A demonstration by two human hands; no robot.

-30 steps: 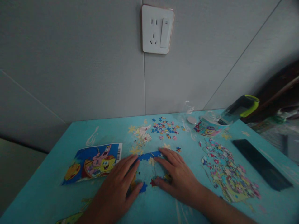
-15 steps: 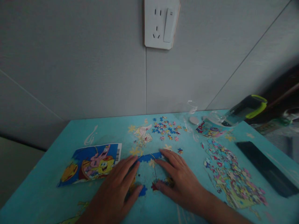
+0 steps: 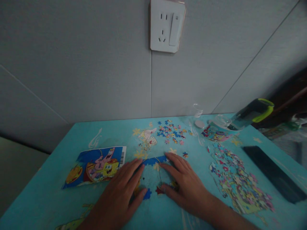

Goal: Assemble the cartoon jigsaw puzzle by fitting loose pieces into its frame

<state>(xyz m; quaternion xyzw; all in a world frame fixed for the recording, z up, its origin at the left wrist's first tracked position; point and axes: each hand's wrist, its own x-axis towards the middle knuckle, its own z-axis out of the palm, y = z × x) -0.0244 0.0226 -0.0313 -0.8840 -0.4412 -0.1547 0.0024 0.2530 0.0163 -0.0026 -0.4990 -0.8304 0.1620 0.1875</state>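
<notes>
- Both hands stay where they were half a second ago; only the view shifts slightly.
- Left hand point(image 3: 120, 195) lies flat on the tabletop point(image 3: 59, 198), fingers spread open, gripping nothing, tips at the blue strip point(image 3: 153, 160) of joined pieces.
- Right hand point(image 3: 184, 183) lies flat, fingers open, thumb on a red piece point(image 3: 158, 190).
- Picture card point(image 3: 96, 166) lies left of the hands.
- Loose pieces point(image 3: 240, 182) lie to the right; a smaller scatter point(image 3: 171, 131) lies behind the strip.

Dim, soft even light; slight blur; edges bowed, corners darkened.
</notes>
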